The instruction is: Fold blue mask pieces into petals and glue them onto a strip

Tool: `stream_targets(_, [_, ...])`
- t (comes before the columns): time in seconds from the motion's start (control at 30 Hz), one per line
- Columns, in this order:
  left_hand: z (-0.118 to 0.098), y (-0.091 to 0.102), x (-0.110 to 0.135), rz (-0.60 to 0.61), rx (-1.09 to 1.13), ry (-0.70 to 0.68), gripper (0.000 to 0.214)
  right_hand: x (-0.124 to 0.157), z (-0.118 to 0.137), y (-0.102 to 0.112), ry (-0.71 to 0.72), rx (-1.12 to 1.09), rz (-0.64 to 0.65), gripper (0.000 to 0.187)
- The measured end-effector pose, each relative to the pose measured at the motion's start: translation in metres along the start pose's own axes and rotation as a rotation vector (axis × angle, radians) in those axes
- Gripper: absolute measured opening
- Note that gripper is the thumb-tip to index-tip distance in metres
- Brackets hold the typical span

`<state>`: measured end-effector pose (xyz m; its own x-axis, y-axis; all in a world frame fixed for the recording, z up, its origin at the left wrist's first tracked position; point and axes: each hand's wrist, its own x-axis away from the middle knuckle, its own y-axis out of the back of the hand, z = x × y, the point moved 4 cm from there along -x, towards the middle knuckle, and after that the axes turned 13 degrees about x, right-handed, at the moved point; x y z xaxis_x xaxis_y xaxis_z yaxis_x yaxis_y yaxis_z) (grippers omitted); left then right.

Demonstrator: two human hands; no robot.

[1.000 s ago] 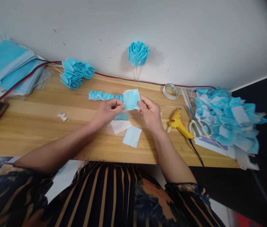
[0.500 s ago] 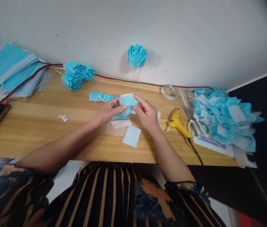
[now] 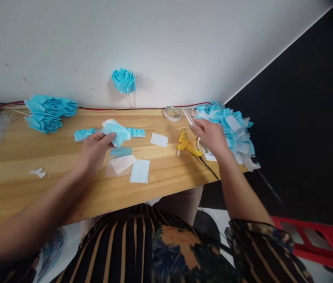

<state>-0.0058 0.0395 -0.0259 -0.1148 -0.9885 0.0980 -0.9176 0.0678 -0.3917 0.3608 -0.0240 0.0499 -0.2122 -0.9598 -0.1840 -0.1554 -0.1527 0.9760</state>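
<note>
My left hand (image 3: 94,147) pinches a small stack of pale blue and white fabric pieces (image 3: 116,133) above the table. Behind it lies a pleated blue strip (image 3: 137,133). My right hand (image 3: 212,135) reaches over the scissors (image 3: 203,147), its fingers curled down by the end of a white strip (image 3: 188,116). What those fingers grip, if anything, is hidden. Just left of that hand rests a yellow glue gun (image 3: 187,144). Between my hands lie a white rectangle (image 3: 159,139), a pale blue square (image 3: 139,171) and a whitish piece (image 3: 123,163).
A blue fabric flower (image 3: 124,81) on a stick leans against the wall; more flowers (image 3: 48,112) lie at the left. A tape roll (image 3: 172,114) sits near the wall. Blue cut pieces (image 3: 234,124) are heaped at the right. White scraps (image 3: 38,172) lie front left.
My view has turned right. My right hand has let go of the blue fabric piece and moved right to the scissors. My left hand keeps the fabric and has moved left.
</note>
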Motion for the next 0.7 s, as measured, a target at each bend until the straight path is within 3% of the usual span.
stream_targets(0.1, [-0.001,-0.002,0.002,-0.007,0.031,-0.005,0.029,0.016,-0.044,-0.022,-0.061,0.171,0.12,0.035])
stream_targets(0.27, [0.001,-0.002,0.001,-0.03,0.067,-0.006,0.028,0.032,-0.053,-0.054,-0.039,0.238,0.218,0.042])
stream_targets(0.37, [-0.001,-0.001,0.001,-0.037,0.072,-0.032,0.025,0.029,-0.057,-0.049,-0.026,0.221,0.202,0.048])
stream_targets(0.47, [-0.002,-0.001,0.001,-0.04,0.065,-0.045,0.026,0.024,-0.071,-0.027,-0.007,0.127,0.165,0.05])
stream_targets(0.53, [-0.002,-0.003,0.001,-0.012,0.091,-0.039,0.027,0.027,-0.079,-0.01,-0.018,0.013,0.135,0.047])
stream_targets(0.6, [-0.002,-0.004,0.002,0.001,0.103,-0.032,0.025,0.038,-0.077,0.004,-0.128,-0.398,0.07,0.049])
stream_targets(0.7, [-0.002,-0.007,0.005,0.008,0.112,-0.016,0.025,0.072,-0.033,0.006,-0.219,-1.048,0.179,0.048])
